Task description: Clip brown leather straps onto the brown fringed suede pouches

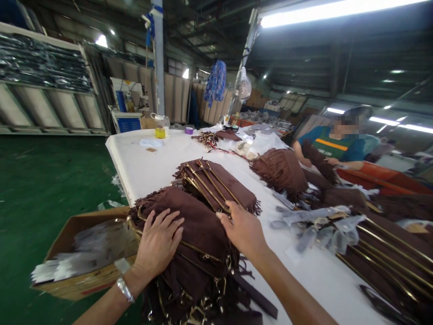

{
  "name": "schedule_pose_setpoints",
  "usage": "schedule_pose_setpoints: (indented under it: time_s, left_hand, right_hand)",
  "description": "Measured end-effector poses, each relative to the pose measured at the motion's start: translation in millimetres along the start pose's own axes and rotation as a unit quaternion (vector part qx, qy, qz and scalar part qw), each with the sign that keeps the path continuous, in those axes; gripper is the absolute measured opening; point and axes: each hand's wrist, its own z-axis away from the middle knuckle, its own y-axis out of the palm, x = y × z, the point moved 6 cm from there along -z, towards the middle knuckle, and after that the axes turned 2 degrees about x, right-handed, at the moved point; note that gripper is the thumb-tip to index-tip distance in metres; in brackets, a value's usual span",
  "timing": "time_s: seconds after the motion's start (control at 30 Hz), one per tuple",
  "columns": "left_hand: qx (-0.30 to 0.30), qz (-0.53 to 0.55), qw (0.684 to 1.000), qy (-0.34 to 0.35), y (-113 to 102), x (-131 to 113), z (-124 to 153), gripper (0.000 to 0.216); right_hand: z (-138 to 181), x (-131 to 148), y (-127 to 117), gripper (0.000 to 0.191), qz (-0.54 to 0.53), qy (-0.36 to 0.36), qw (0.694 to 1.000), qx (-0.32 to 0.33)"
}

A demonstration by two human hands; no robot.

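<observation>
My left hand (160, 241) lies flat, fingers spread, on the top brown fringed bag (191, 212) of a near pile. That bag has gold zips and metal clasps, and more bags with gold rings and clips (196, 311) hang below it. My right hand (245, 230) is closed at the far right edge of the same bag, thumb and forefinger together by its gold trim; exactly what they pinch is partly hidden. Just beyond the fingers, a second pile of brown bags (233, 178) with long gold zips lies on the white table (131, 169).
At the left stands a cardboard box (91, 280) with clear plastic and white paper. More brown fringed bags (282, 169) and zipped pieces (389, 253) lie to the right. A co-worker (338, 144) handles brown material across the table. A jar with yellow liquid (160, 132) stands at the back.
</observation>
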Motion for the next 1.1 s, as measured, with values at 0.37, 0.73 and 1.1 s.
schedule_pose_setpoints:
  time_s: [0.37, 0.73, 1.1]
  left_hand:
    - [-0.008, 0.002, 1.000, 0.003, 8.3, 4.8, 0.9, 0.034]
    - [-0.015, -0.002, 1.000, -0.001, 12.5, 6.8, -1.4, 0.034]
    - [-0.013, -0.028, 0.999, 0.021, 22.8, 16.8, -9.3, 0.039]
  right_hand:
    - [-124.9, -3.7, 95.0, 0.101, 0.144, -0.004, 0.989, -0.038]
    - [-147.5, -85.8, 86.0, 0.091, 0.228, -0.043, 0.971, -0.062]
    - [-179.7, -177.9, 76.5, 0.092, 0.237, -0.110, 0.963, -0.062]
